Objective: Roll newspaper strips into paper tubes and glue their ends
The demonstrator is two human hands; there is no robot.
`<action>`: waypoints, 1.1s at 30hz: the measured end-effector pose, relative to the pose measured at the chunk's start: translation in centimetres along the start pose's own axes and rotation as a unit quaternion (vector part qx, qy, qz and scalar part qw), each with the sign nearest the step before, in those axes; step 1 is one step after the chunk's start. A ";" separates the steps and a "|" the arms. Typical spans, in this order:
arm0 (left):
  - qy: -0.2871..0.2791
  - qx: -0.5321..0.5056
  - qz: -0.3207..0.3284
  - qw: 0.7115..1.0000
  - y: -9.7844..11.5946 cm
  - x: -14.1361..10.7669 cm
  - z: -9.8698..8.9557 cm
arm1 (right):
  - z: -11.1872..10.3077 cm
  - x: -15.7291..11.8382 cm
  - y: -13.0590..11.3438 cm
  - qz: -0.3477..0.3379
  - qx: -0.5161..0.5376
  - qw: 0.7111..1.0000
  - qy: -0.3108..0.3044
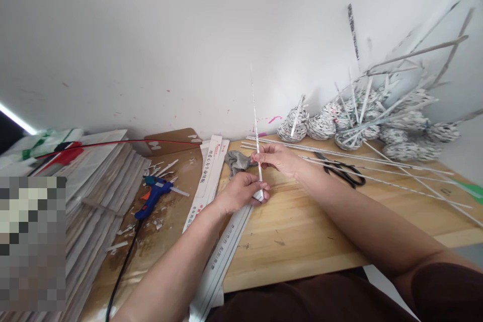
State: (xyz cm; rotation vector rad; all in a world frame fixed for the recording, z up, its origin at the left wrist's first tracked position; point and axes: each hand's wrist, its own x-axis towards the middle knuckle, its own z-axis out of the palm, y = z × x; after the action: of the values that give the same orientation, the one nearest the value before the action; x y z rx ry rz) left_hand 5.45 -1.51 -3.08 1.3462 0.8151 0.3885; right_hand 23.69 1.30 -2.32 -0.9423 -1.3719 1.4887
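Note:
A thin paper tube (256, 121) stands nearly upright between my hands, its top tapering against the white wall. My left hand (243, 191) pinches its lower end, where a printed paper strip (230, 246) runs down toward the table's front edge. Higher up, my right hand (275, 158) closes its fingertips on the same tube. Just behind my left hand lies a crumpled grey cloth (237, 162). Flat printed paper strips (207, 176) lie to the left of my hands.
Woven paper pieces (293, 125) line the wall at right, with long paper sticks (385, 173) and black scissors (345, 171) before them. At left are a blue glue gun (154, 196), its black cord, paper scraps and a tall paper stack (109, 196).

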 end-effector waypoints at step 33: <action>-0.006 -0.021 -0.004 1.000 0.5 -0.3 0.1 | -0.2 0.0 0.3 0.008 -0.027 0.997 -0.067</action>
State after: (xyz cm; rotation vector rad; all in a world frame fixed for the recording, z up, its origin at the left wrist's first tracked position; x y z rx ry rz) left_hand 5.41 -1.64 -2.56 1.3048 0.7981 0.3875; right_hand 23.86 1.39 -2.60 -0.9030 -1.5092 1.5578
